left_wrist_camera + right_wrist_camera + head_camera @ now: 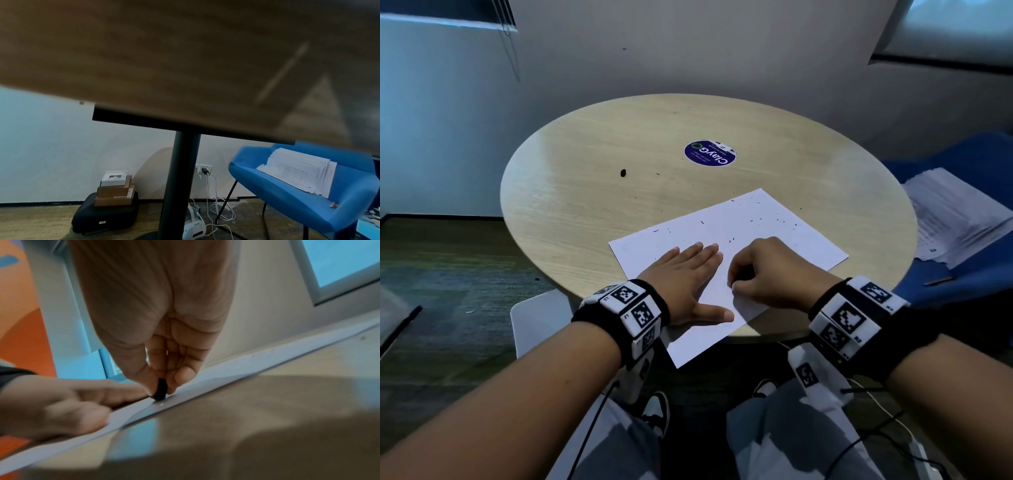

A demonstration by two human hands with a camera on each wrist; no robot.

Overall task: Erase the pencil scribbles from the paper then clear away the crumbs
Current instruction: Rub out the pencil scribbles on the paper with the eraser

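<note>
The right hand (774, 274) is curled, its fingertips (180, 378) pinching a small dark eraser (161, 391) whose lower end touches the paper (739, 233) near the sheet's near edge. The left hand (685, 284) lies flat on the paper just beside the right, fingers straight and together, thumb spread toward the table's near edge; it holds nothing. The white sheet rests at an angle on the round wooden table (592, 164), one corner overhanging the near rim. Dark eraser crumbs (756, 219) are scattered over the far half of the sheet; no pencil marks can be made out. A dark lump (623, 172) and a round blue sticker (710, 153) lie farther back on the table. To the right, a blue chair (287, 203) bears a stack of papers (300, 172).
</note>
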